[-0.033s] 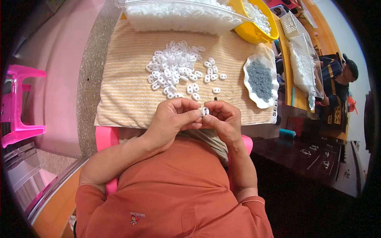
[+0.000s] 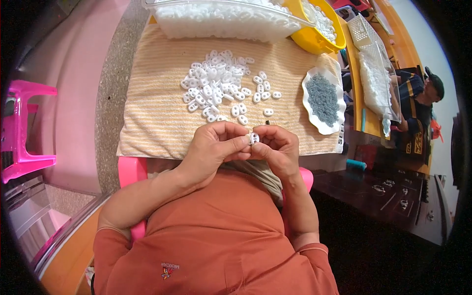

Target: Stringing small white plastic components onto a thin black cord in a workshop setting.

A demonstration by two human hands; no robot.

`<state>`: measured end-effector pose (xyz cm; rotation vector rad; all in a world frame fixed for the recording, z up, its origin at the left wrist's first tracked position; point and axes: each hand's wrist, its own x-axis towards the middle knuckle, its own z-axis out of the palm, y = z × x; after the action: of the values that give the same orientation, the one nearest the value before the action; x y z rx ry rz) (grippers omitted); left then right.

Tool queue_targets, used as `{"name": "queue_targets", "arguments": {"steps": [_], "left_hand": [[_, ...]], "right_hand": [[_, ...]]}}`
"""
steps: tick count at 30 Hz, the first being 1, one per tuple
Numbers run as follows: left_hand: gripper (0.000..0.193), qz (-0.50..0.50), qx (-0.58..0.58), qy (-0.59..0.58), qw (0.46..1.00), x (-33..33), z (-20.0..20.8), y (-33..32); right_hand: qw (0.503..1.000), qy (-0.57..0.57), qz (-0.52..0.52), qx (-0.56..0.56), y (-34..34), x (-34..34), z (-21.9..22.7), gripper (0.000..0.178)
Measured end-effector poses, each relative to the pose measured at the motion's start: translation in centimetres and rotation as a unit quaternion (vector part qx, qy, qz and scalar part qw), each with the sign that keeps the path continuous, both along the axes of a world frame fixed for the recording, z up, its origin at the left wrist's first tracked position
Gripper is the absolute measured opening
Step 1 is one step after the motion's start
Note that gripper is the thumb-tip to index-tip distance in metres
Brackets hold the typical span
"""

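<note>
Head view: your left hand [image 2: 211, 142] and right hand [image 2: 279, 147], both pinched closed, hold one white two-holed plastic piece [image 2: 254, 139] above the striped towel [image 2: 157, 108], apparently for steadiness; matching pieces [image 2: 214, 81] lie ahead, within reach.

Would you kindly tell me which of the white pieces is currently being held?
The white piece pinched between the fingertips of the left hand and right hand; the pile of similar pieces lies on the striped towel.
</note>
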<state>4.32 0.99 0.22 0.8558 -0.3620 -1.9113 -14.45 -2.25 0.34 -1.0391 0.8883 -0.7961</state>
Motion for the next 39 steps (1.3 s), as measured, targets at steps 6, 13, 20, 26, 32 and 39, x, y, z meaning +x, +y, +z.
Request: {"name": "queue_targets", "arguments": {"steps": [6, 13, 20, 26, 32, 39], "left_hand": [[0.012, 0.003, 0.010, -0.006, 1.000, 0.0, -0.1, 0.0], [0.013, -0.004, 0.021, -0.006, 1.000, 0.1, -0.2, -0.1], [0.014, 0.003, 0.031, -0.004, 1.000, 0.0, -0.2, -0.1], [0.015, 0.002, 0.022, -0.003, 1.000, 0.0, -0.1, 0.2], [0.014, -0.006, 0.033, 0.047, 0.998, 0.1, 0.1, 0.2], [0.015, -0.044, 0.025, 0.093, 0.994, 0.1, 0.8, 0.2]], "right_hand": [[1.000, -0.014, -0.002, 0.011, -0.1, 0.0, -0.2, 0.026], [1.000, -0.010, 0.012, -0.001, -0.2, -0.1, -0.3, 0.029], [1.000, -0.016, 0.014, -0.002, -0.2, -0.2, -0.5, 0.027], [0.999, -0.012, 0.005, -0.035, 0.0, -0.1, -0.5, 0.027], [0.999, -0.051, -0.003, -0.012, 0.0, 0.0, 0.0, 0.029], [0.997, -0.074, 0.005, -0.033, 0.0, -0.3, 0.1, 0.028]]}}
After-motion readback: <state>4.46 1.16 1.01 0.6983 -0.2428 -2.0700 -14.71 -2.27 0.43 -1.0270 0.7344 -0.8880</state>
